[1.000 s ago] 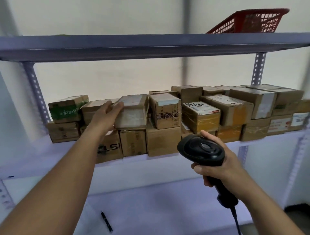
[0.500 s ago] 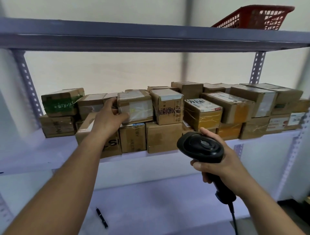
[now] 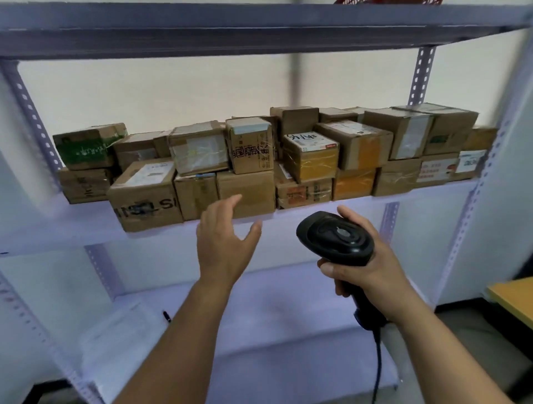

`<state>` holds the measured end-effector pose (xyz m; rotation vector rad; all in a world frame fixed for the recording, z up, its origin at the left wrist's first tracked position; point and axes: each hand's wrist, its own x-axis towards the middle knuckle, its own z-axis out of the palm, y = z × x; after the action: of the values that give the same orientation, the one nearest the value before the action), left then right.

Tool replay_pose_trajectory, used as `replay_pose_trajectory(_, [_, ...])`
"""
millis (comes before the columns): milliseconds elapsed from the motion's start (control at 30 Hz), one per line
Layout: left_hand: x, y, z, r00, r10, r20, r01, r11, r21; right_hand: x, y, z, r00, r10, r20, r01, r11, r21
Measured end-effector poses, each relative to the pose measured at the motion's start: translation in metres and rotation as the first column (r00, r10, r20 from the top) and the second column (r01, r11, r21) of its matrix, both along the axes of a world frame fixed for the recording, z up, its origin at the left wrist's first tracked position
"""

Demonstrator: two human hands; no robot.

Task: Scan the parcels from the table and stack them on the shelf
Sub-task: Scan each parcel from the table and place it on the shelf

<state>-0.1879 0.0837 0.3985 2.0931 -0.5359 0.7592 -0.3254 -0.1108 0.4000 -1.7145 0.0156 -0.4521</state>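
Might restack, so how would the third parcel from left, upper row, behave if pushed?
The third parcel probably stays stiff, being cardboard. Its glossy tape looks slick, so it may slide. Perched on lower boxes, it could tip.

**A:** What can't you make out around the scanner (image 3: 336, 238)?

**B:** Its handle is mostly buried inside the right hand (image 3: 366, 268). Its cable (image 3: 377, 369) runs off the bottom edge below it.

**A:** And above it?

**B:** High above, a red basket (image 3: 389, 1) is cut by the top edge, so only a sliver shows. On the shelf (image 3: 432, 191) just above the scanner, the rear parcels (image 3: 297, 118) are largely hidden behind the front ones. Most label print there is too blurred to read.

**A:** To its left?

**B:** Lower left of the scanner lies a small dark thing (image 3: 166, 316), perhaps a pen. It is too small to tell.

**A:** To its right?

**B:** A yellow surface (image 3: 516, 297), clipped by the right edge.
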Motion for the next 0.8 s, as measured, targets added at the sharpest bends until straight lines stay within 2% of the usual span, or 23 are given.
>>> replay_pose_trajectory(133, [-0.048,-0.052,-0.037,0.972,-0.112,-0.209,0.130,0.989,0.075,-0.047,-0.027,-0.023,0.998,-0.051,-0.039,0.054,0.995,0.087])
replay_pose_trajectory(233, [-0.081,-0.086,-0.056,0.945,-0.176,-0.276,0.211,0.972,0.102,-0.085,-0.050,-0.038,0.992,-0.110,-0.067,0.118,0.983,0.141])
replay_pose_trajectory(333, [-0.112,-0.117,-0.066,0.924,-0.224,-0.309,0.271,0.955,0.121,-0.124,-0.074,-0.053,0.985,-0.160,-0.070,0.170,0.971,0.171])
replay_pose_trajectory(800, [-0.261,-0.286,-0.089,0.817,-0.473,-0.329,0.546,0.819,0.177,-0.313,-0.184,-0.074,0.880,-0.468,-0.081,0.474,0.876,0.089])
